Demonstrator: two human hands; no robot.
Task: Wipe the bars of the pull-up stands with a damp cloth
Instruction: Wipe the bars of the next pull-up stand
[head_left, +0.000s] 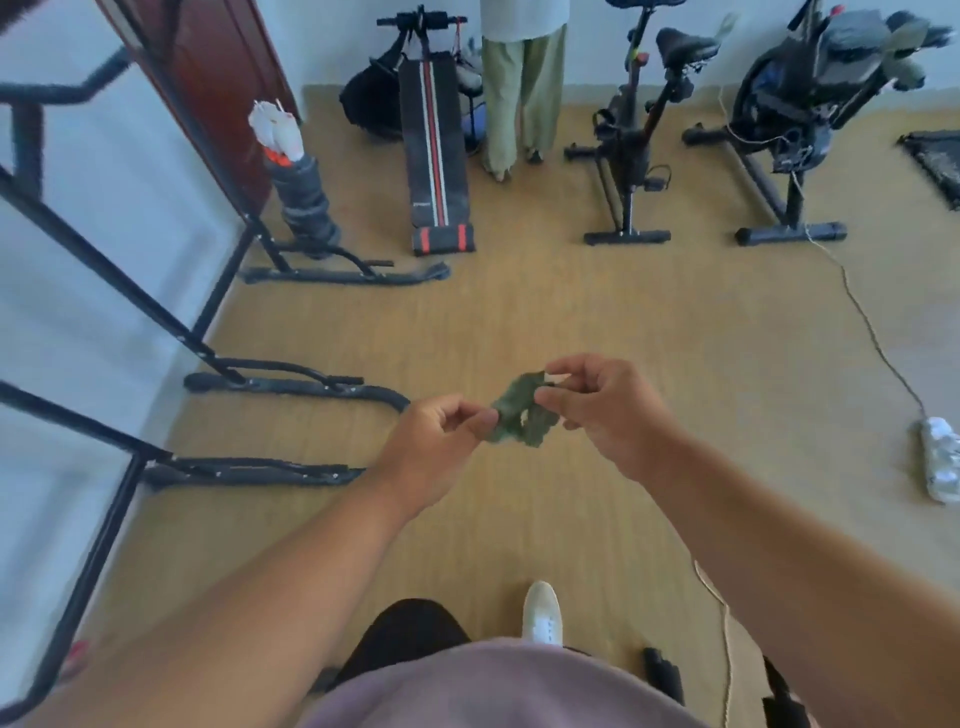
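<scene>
Seen from above, two bare hands meet at chest height over a wooden floor (571, 322). The left hand (441, 436) and right hand (602, 410) each pinch an edge of a small crumpled green cloth (522, 413) stretched between them. The black pull-up stands (218, 358) rise along the left wall — well apart from the cloth. A sit-up bench (434, 150) and two exercise bikes (631, 150) line the far wall.
</scene>
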